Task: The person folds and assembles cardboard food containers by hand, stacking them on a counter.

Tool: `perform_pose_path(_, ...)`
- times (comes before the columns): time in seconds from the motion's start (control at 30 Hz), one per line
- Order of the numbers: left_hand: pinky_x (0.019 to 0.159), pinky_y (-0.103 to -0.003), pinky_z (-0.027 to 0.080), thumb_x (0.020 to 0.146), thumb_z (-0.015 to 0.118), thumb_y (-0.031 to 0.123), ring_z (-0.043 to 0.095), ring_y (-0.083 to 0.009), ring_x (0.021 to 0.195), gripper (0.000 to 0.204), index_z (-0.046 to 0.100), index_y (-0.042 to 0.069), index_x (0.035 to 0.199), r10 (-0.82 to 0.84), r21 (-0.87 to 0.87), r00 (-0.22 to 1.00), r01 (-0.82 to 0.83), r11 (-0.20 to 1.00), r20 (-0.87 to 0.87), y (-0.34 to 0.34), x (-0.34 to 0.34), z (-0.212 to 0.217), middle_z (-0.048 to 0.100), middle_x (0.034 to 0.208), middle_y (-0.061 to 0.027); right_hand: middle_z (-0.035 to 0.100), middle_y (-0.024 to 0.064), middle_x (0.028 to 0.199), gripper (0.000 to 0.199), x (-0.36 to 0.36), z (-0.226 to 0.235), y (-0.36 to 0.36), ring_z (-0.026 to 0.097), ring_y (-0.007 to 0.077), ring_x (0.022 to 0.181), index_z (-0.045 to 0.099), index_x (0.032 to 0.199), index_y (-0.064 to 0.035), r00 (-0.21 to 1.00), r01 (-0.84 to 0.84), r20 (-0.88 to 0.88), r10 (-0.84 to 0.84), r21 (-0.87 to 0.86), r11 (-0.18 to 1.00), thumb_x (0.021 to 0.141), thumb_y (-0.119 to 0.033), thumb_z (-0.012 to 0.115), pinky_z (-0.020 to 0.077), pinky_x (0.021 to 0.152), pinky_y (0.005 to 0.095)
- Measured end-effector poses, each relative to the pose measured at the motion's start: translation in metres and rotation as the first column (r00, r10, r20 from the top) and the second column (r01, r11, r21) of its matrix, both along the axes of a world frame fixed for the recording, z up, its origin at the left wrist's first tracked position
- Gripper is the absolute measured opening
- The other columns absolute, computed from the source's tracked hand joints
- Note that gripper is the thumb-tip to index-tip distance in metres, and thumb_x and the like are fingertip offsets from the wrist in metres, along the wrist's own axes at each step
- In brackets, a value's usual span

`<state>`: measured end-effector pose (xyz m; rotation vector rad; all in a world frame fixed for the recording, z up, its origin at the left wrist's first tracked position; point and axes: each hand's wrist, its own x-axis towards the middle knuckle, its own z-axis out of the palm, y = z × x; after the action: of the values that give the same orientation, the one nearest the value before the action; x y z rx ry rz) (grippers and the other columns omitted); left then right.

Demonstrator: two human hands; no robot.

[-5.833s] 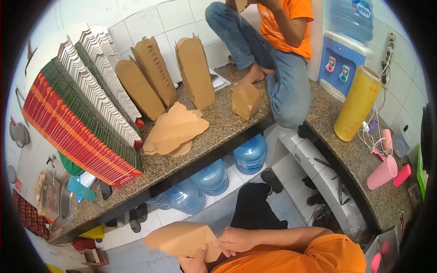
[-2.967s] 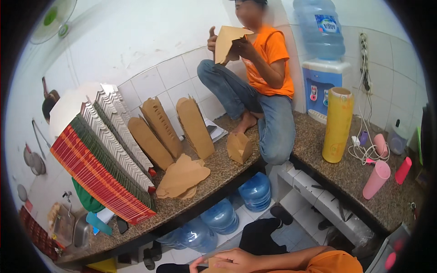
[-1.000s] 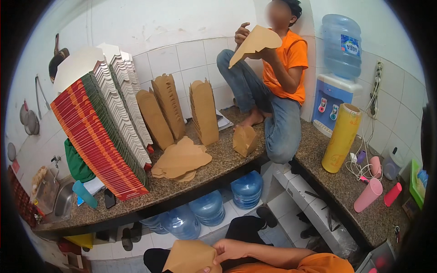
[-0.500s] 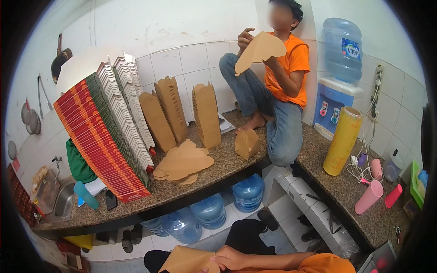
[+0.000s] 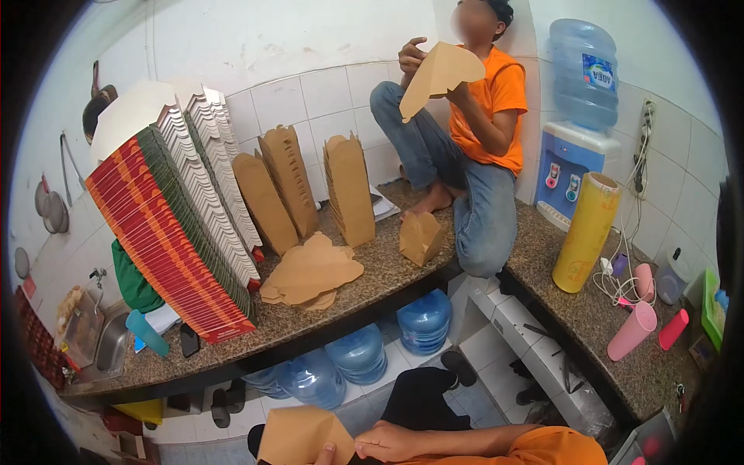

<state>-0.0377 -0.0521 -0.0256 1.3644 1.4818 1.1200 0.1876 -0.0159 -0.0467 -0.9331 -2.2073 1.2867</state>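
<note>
A brown cardboard food box (image 5: 298, 435), partly folded, lies over my lap at the bottom edge. My left hand (image 5: 327, 454) grips it; only the thumb shows, pressed on the near panel, and the other fingers are hidden. My right hand (image 5: 390, 442) is closed at the box's right edge, its fingertips curled out of sight. On the counter ahead lies a pile of flat brown box blanks (image 5: 314, 271). Behind it rise stacks of nested brown boxes (image 5: 349, 190). One small folded box (image 5: 421, 239) stands alone near the counter's front edge.
Another person (image 5: 496, 116) in orange sits on the granite counter (image 5: 387, 271), holding a flat brown blank (image 5: 446, 76). Tall red printed boxes (image 5: 170, 240) are stacked at left. A yellow roll (image 5: 587, 232), pink cups (image 5: 632, 331) and a water dispenser (image 5: 573, 170) are at right. Blue bottles (image 5: 356, 356) stand below.
The box in my lap has tilted up and shifted slightly left, showing more of its panel. My left thumb has come into view on it. The right hand has moved little.
</note>
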Motion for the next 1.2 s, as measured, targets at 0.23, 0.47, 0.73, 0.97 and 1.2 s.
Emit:
perform_pose_path(0.23,0.090,-0.038,0.055,0.089,0.072,0.005,0.069,-0.0252,0.103,0.037,0.067,-0.004,0.125,-0.199,0.092,0.972,0.211,0.973,-0.122,0.018,-0.005,0.022,0.073,0.112,-0.0162,0.071,0.0103,0.092,0.013,0.004,0.062,-0.012,0.070,0.0287,0.084,0.066,0.093,-0.0021,0.845,0.486,-0.486,-0.225,0.521,0.702,0.101,-0.014,0.066,0.0541,0.074,0.0361)
perform_pose_path(0.47,0.084,-0.039,0.056,0.082,0.067,0.003,0.070,-0.0255,0.095,0.039,0.069,-0.003,0.120,-0.733,-0.111,0.644,0.730,0.675,-0.220,0.012,0.008,0.035,0.074,0.104,-0.0163,0.071,0.0160,0.113,0.038,0.002,0.022,-0.004,0.069,0.0349,0.106,0.071,0.130,-0.0052,0.931,0.253,-0.366,0.004,0.651,0.716,0.095,-0.021,0.073,0.0515,0.096,0.0468)
perform_pose_path(0.73,0.091,-0.036,0.055,0.085,0.077,0.005,0.066,-0.0185,0.108,0.047,0.065,-0.003,0.130,-0.667,-0.087,0.671,0.724,0.685,0.324,0.012,-0.007,0.005,0.072,0.118,-0.0111,0.065,0.0107,0.107,0.009,0.019,-0.002,-0.001,0.063,0.0218,0.103,0.065,0.094,-0.0035,0.834,0.283,-0.507,-0.219,0.052,0.958,0.095,-0.008,0.073,0.0478,0.091,0.0339)
perform_pose_path(0.97,0.087,-0.033,0.057,0.085,0.078,0.002,0.070,-0.0154,0.093,0.030,0.073,-0.001,0.115,-0.375,-0.061,0.829,0.437,0.897,0.415,0.022,-0.010,0.023,0.075,0.103,-0.0039,0.062,0.0088,0.101,0.005,0.003,0.035,-0.001,0.063,0.0224,0.086,0.068,0.093,-0.0004,0.839,0.318,-0.527,-0.135,0.273,0.908,0.093,-0.001,0.073,0.0500,0.071,0.0364)
perform_pose_path(1.2,0.081,-0.030,0.054,0.086,0.077,0.010,0.068,-0.0149,0.092,0.031,0.072,-0.002,0.114,-0.616,-0.092,0.673,0.702,0.706,0.409,0.023,-0.032,0.032,0.074,0.103,-0.0040,0.058,0.0121,0.083,0.016,0.002,0.062,0.000,0.060,0.0316,0.071,0.076,0.100,-0.0050,0.896,-0.005,-0.308,0.320,0.713,0.701,0.087,-0.013,0.074,0.0495,0.061,0.0410)
